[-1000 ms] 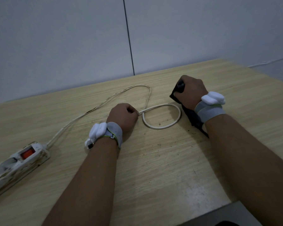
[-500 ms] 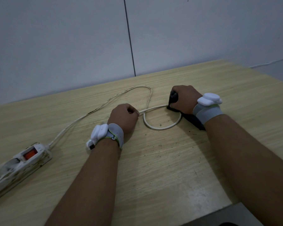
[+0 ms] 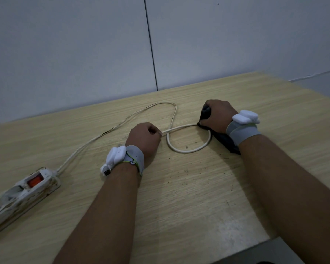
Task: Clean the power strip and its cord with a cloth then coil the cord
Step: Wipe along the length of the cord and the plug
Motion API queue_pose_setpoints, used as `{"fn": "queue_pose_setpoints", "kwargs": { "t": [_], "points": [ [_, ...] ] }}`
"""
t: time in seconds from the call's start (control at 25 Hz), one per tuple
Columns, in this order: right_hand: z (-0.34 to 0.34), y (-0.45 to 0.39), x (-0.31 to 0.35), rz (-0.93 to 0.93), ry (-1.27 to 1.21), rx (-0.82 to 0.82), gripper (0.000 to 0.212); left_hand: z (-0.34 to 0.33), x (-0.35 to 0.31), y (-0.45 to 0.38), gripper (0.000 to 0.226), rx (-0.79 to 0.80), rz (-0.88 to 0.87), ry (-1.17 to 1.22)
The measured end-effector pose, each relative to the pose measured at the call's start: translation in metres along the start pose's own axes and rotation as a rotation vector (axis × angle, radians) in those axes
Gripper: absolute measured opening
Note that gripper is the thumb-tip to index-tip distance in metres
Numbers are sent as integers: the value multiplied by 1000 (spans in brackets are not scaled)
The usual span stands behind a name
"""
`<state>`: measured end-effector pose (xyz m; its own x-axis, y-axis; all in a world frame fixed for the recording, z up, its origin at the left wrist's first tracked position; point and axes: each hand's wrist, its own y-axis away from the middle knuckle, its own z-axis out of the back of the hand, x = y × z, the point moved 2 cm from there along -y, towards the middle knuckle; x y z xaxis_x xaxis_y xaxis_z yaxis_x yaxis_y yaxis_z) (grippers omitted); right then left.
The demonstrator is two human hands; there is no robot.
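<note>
Two bare hands are working at a pale wood-grain worktop [image 3: 179, 216], each wrist wearing a grey strap with a white device. At the far left, a grubby white power strip [image 3: 21, 193] is lying flat on the worktop, angled toward the lower left corner, its orange rocker switch [image 3: 34, 181] showing near the cord end; no brand or lettering is readable on its stained casing. From that end the white cord [image 3: 107, 133] is running up and right across the worktop, bending back near the wall, then crossing itself into a round loop lying flat between the hands. The left hand [image 3: 144, 138] is resting on the worktop with its fingers curled into a fist, pinching the cord where the loop begins. To the right, the right hand [image 3: 217, 115] is clenching a dark cloth [image 3: 226, 141] wrapped over the far side of the loop, the cloth trailing under the wrist onto the worktop. Dark specks of dirt are scattered on the wood near the loop. A grey wall [image 3: 84, 54] is standing behind.
</note>
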<state>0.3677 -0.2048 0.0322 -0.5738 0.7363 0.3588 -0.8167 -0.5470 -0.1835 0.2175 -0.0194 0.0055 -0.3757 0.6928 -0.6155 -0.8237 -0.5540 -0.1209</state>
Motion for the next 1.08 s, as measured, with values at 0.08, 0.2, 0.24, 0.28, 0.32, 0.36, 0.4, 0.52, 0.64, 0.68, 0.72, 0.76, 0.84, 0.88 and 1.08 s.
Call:
{"fn": "queue_pose_setpoints", "kwargs": {
  "t": [0.08,0.2,0.24,0.28,0.32,0.36,0.4,0.52,0.64,0.68,0.72,0.76,0.84,0.88,1.08],
  "points": [
    [5,0,-6,-11,36,12,42,0,0,0,9,6,6,8],
    [10,3,-12,-12,-68,-143,34,-1,-1,0,12,11,11,43],
    [11,5,-11,-3,-137,-217,30,-1,-1,0,11,14,9,52],
    [12,6,-9,18,-210,-278,28,-1,-1,0,10,14,4,62],
    [12,8,-4,54,-276,-316,27,0,-1,0,10,12,-4,69],
    [12,11,4,102,-325,-331,28,1,-1,0,10,11,-15,70],
    [11,14,12,158,-357,-328,30,2,-1,0,9,11,-27,65],
    [5,22,38,339,-390,-231,32,3,-2,0,9,3,-68,59],
    [-6,24,53,463,-311,-85,37,4,-2,1,8,-20,-105,61],
    [-9,23,56,483,-272,-51,38,5,-3,1,8,-21,-117,59],
    [-12,22,58,488,-234,-22,38,5,-4,1,8,-19,-127,58],
    [-15,21,59,481,-193,0,38,6,-4,1,8,-16,-135,58],
    [-20,18,59,453,-108,17,33,7,-5,2,8,-22,-142,74],
    [-22,16,58,442,-74,17,29,7,-4,2,9,-33,-142,88],
    [-22,10,50,396,-87,-42,28,10,-5,3,9,-65,-135,125]
  ]
}}
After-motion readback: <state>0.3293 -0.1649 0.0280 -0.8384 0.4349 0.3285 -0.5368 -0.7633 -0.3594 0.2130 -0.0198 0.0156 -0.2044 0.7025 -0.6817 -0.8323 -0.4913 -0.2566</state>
